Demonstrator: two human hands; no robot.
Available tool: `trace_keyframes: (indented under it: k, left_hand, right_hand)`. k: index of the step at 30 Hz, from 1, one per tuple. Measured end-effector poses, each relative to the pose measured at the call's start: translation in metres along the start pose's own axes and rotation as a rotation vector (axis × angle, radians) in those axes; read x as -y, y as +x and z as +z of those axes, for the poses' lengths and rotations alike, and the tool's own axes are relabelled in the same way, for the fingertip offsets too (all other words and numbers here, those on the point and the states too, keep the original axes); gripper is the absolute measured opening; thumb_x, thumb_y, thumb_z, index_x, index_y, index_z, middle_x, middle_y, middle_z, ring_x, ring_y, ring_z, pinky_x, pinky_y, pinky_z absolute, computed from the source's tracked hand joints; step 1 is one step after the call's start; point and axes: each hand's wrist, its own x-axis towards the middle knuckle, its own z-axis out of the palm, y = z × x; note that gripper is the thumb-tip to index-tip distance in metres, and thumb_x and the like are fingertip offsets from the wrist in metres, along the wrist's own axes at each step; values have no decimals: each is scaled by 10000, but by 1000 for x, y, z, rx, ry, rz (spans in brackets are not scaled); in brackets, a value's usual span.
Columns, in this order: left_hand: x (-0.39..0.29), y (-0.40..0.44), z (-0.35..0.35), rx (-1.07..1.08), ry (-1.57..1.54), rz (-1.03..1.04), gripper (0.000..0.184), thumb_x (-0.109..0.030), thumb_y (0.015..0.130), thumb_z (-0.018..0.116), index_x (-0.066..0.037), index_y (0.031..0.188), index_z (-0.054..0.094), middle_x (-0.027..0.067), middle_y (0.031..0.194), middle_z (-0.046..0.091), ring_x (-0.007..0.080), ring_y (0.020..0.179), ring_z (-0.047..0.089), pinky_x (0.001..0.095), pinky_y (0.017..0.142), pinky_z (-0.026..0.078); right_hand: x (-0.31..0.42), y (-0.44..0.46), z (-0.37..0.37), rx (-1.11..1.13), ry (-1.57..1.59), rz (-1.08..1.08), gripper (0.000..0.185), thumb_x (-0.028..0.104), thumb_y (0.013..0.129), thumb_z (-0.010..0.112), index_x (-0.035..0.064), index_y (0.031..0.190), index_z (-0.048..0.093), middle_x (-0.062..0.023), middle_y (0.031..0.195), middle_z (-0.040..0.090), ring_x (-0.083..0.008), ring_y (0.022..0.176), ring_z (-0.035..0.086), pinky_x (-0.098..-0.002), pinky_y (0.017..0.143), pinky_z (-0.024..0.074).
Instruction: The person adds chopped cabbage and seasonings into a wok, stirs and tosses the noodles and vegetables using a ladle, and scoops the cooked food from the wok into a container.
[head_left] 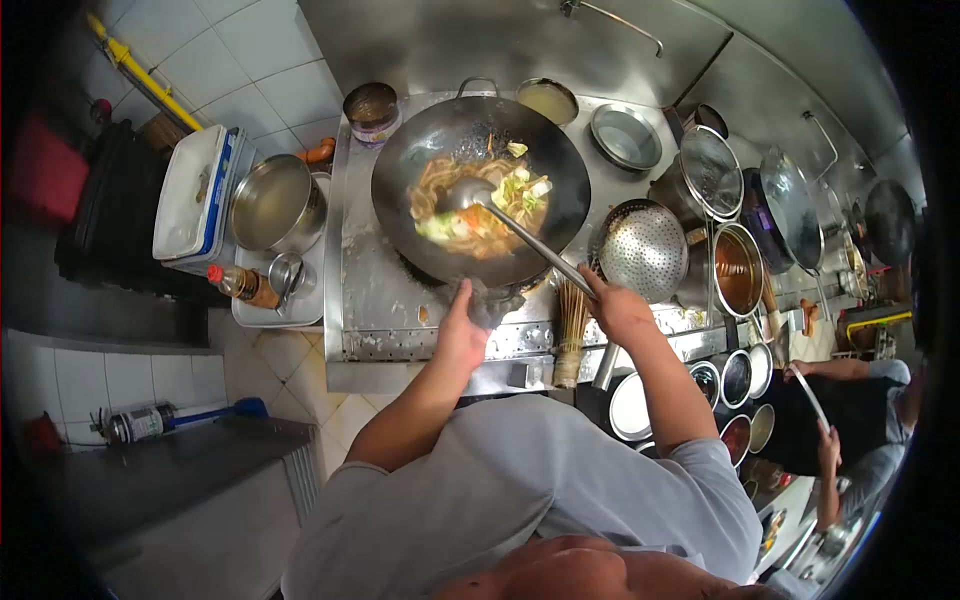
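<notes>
A large dark wok (400, 150) rests on the steel stove top and holds noodles with cabbage and orange bits (480, 230). My left hand (465, 325) is at the wok's near rim, closed on a grey cloth (490, 303) that lies against it. In my right hand (622, 308) is the long handle of a metal ladle (525, 235), which slants to the left into the wok. The bowl of the ladle sits among the noodles. Just below my right hand, a bamboo brush (571, 340) stands at the stove's front edge.
A perforated strainer (645, 250) lies right of the wok, near a pot of brown sauce (737, 270). Left of the stove are a metal pot (277, 203) and a sauce bottle (243, 286). Another person (840, 410) works at the far right, holding a long utensil.
</notes>
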Motion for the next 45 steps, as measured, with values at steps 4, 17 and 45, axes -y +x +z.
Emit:
trace_keyframes:
  k: [4,17,45]
  left_hand:
    - [13,78,-40,128,152,-102,351,-245,859,725,-78,1158,647,106,1151,642,232,1088,624,413,925,505]
    - [0,-26,-25,-113,305,67,118,-91,813,693,-46,920,674,69,934,656,214,832,646,385,728,548]
    - [-22,-14,8,118,-7,-68,611,-421,943,615,-101,1432,442,132,1443,518,357,1305,522,590,1045,444]
  right_hand:
    - [-10,-54,-7,-4,-26,99,522,319,995,551,177,1481,424,-221,1086,687,-439,942,666,-503,847,525]
    - [17,-101,-6,114,28,-22,637,263,1002,527,191,1572,253,-238,917,687,-423,852,676,-522,773,530]
    - [39,64,-6,-137,212,-39,695,179,924,613,158,1557,326,-255,986,698,-388,883,699,-470,799,539]
